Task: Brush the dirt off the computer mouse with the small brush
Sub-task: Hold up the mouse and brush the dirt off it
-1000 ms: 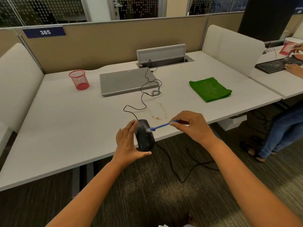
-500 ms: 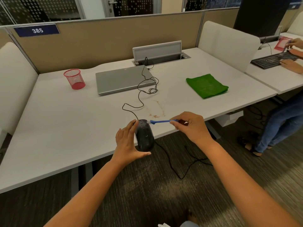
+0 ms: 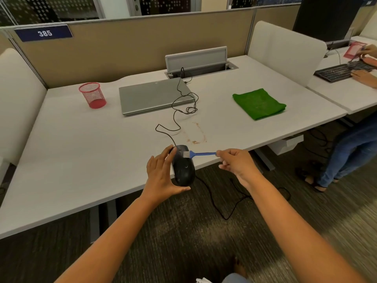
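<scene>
My left hand (image 3: 161, 176) grips a black wired computer mouse (image 3: 182, 167) from its left side and holds it over the front edge of the white desk (image 3: 81, 152). My right hand (image 3: 234, 163) pinches the end of a small blue brush (image 3: 201, 154). The brush's white bristles rest on the front part of the mouse, near its buttons. The mouse's black cable (image 3: 177, 117) runs back across the desk to the cable box. A trail of brown dirt (image 3: 196, 133) lies on the desk just beyond the mouse.
A shut grey laptop (image 3: 153, 98) lies at the middle back, a red mesh cup (image 3: 92, 94) to its left, a folded green cloth (image 3: 259, 103) to the right. At the neighbouring desk on the right another person's hands work at a black keyboard (image 3: 342, 71). Cables lie on the carpet.
The brush head has swept from the mouse's middle up to its front end and back onto the buttons. My left hand keeps the mouse in about the same place.
</scene>
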`<state>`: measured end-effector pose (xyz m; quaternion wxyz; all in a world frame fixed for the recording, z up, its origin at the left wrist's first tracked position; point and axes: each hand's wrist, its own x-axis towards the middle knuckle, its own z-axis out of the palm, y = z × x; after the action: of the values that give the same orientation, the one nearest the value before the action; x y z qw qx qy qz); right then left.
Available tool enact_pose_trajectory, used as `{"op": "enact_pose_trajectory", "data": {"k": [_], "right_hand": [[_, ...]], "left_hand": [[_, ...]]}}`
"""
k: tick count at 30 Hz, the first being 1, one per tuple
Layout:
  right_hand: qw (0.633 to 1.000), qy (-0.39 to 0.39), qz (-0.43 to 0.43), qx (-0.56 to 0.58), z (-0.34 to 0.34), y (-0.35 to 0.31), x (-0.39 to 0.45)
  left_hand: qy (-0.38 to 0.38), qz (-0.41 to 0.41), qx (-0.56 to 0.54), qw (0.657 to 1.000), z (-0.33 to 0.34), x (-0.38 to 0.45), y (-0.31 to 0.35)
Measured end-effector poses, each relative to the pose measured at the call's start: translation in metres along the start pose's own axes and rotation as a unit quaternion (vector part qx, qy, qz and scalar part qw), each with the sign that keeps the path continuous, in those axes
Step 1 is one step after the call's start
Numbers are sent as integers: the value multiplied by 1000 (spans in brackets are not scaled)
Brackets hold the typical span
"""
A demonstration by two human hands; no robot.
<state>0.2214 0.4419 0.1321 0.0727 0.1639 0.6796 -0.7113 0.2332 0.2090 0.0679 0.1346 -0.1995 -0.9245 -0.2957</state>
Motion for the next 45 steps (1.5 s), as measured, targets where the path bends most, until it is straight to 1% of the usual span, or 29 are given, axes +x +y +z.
{"op": "enact_pose_trajectory", "data": {"k": [2, 5, 8, 10, 12, 14, 16, 19, 21, 23, 26, 28, 32, 36, 39, 41, 43, 45], "right_hand": [[999, 24, 8, 38, -3, 1, 1], [998, 6, -1, 59, 2, -4, 1], [1000, -9, -21, 7, 9, -7, -1], [996, -8, -58, -62, 7, -7, -3], [987, -28, -105, -117, 5, -10, -6], [979, -49, -143, -134, 5, -15, -8], [978, -45, -164, -119, 7, -19, -7], [980, -38, -163, -111, 6, -16, -6], [976, -51, -160, -142, 3, -10, -7], [974, -66, -158, -147, 2, -6, -10], [981, -59, -153, -108, 2, -5, -9], [980, -53, -155, -117, 3, -5, -9], [974, -68, -162, -140, 2, -1, -12], [978, -32, -160, -128, -2, -1, -8], [972, -64, -163, -158, 0, 2, -11], [971, -74, -170, -151, 1, 3, -13], [974, -49, -180, -127, 1, 3, -11], [972, -34, -187, -137, -1, 1, -10]], "left_hand": [[0, -2, 2, 1000, -2, -1, -2], [-6, 0, 10, 1000, -2, -3, -5], [-14, 10, 15, 1000, 0, -4, -7], [-13, 27, 26, 999, 0, -4, -9], [-11, 33, 35, 999, 0, -4, -10], [-2, 23, 36, 999, 0, -4, -11], [7, 10, 24, 1000, 0, -1, -11], [26, -5, 5, 1000, -2, 6, -9], [46, -16, -7, 999, -5, 10, -9], [53, -22, -12, 998, -7, 13, -10], [46, -20, -8, 999, -8, 17, -11], [42, -21, -9, 999, -8, 18, -11], [33, -31, -14, 999, -6, 18, -12], [30, -31, -9, 999, -6, 16, -13], [29, -32, -10, 999, -6, 16, -14], [25, -28, -2, 999, -7, 16, -14], [19, -16, 6, 1000, -6, 16, -15], [19, -11, 12, 1000, -6, 16, -15]]}}
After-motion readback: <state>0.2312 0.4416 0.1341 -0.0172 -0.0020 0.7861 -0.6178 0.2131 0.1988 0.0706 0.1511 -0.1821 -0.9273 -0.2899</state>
